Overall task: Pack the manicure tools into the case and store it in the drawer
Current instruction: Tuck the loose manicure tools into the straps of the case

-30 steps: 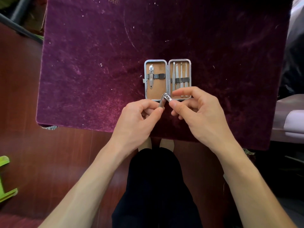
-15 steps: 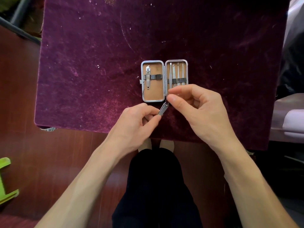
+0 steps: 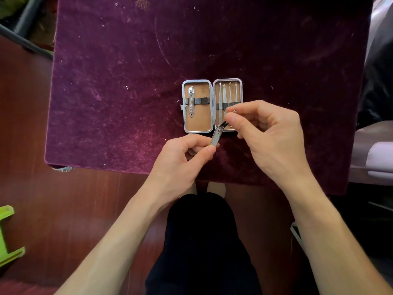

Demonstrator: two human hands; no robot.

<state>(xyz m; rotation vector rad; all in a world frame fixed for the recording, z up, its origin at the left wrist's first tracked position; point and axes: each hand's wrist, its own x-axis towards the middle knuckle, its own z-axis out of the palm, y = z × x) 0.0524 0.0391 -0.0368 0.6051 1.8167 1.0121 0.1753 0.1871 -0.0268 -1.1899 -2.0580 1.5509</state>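
Note:
An open manicure case (image 3: 197, 126) with a silver rim and tan lining lies on the purple velvet table top (image 3: 127, 81). A small nail clipper (image 3: 191, 102) sits under the strap in its left half. Several thin tools (image 3: 225, 94) stand in the right half. Just in front of the case I hold a silver nail clipper (image 3: 216, 136). My left hand (image 3: 185, 156) pinches its body between thumb and fingers. My right hand (image 3: 270, 133) pinches its raised lever end between thumb and forefinger, covering the lower right part of the case.
The table's front edge runs close under my hands, with dark red floor and my dark-clothed legs below. A green plastic object (image 3: 8, 235) stands at the left edge. Pale items (image 3: 378, 160) lie at the right. No drawer is in view.
The clipper's lever has swung up from the body under my right fingers. Both hands stayed just in front of the case, the right one lifting slightly over the case's right half.

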